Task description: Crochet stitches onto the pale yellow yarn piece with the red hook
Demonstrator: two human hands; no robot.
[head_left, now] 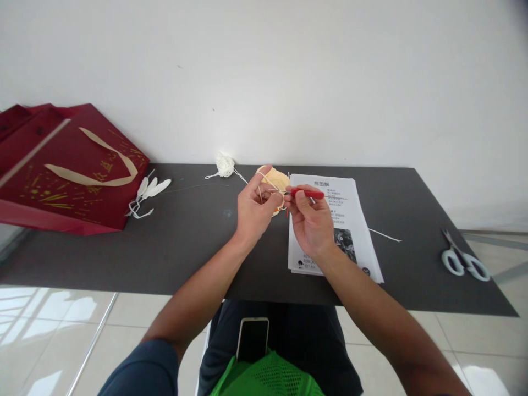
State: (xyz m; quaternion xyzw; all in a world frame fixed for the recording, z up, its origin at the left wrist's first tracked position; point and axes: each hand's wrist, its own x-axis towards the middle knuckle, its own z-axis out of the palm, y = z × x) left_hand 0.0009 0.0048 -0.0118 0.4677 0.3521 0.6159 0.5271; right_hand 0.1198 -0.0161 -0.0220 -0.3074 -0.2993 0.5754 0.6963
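Note:
My right hand (311, 223) is closed around the red handle of a crochet hook (308, 193), whose thin metal shaft points left toward my other hand. My left hand (256, 209) pinches light-coloured yarn between thumb and fingers, with a strand stretched over the raised index finger. Whatever small worked piece sits at the fingertips is mostly hidden. Just behind both hands lies a pale yellow bundle of yarn (275, 179), partly covered by them. A white yarn ball (225, 164) rests near the wall, its strand running toward my left hand.
Printed sheets (305, 242) lie under my right hand. Scissors (464, 261) sit at the table's right end. A dark red gift bag (74, 170) and white crocheted pieces (150, 188) are on the left. A phone (253, 339) rests on my lap below the table edge (198, 290).

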